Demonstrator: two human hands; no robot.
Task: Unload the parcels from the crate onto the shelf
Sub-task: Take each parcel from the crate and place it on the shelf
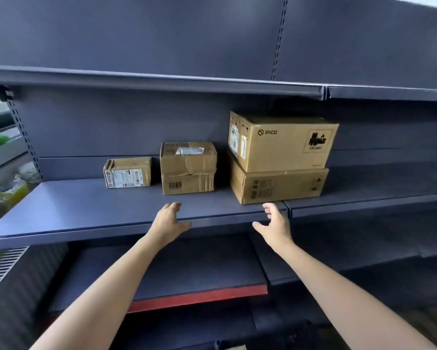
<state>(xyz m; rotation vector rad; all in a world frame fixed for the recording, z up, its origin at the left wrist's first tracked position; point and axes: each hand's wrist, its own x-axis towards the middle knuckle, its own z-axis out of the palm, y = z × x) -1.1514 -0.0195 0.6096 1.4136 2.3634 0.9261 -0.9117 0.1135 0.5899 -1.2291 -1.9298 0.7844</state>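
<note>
1. Landmark: the dark blue shelf [86,213] at mid height, front lip facing the camera. All places below are given against it.
2. Parcels sit toward the back of the shelf, in a row. At the left end, a small flat box [127,172] with a white label on its front.
3. Just right of it, apart by a narrow gap, a crumpled box [188,157] with tape on top rests on a lower barcode box [188,183]; the two touch, the upper one slightly overhanging.
4. Further right, a large box printed "PICO" [283,145] lies stacked on a wide flat box [279,185]. The lower one reaches nearest to the shelf's front edge, straddling the seam between two shelf sections.
5. Left hand [169,219]: at the front lip of the shelf, fingers loosely spread, thumb out, holding nothing. It is below and in front of the barcode box, not touching it.
6. Right hand [275,223]: also at the front lip, fingers relaxed and parted, empty. Just in front of the wide flat box's near left corner; contact cannot be told.
7. Above the shelf: another shelf board [161,83], close over the PICO box.
8. Below the shelf: a lower board with a red front strip [199,298].
9. Crate not in view.
</note>
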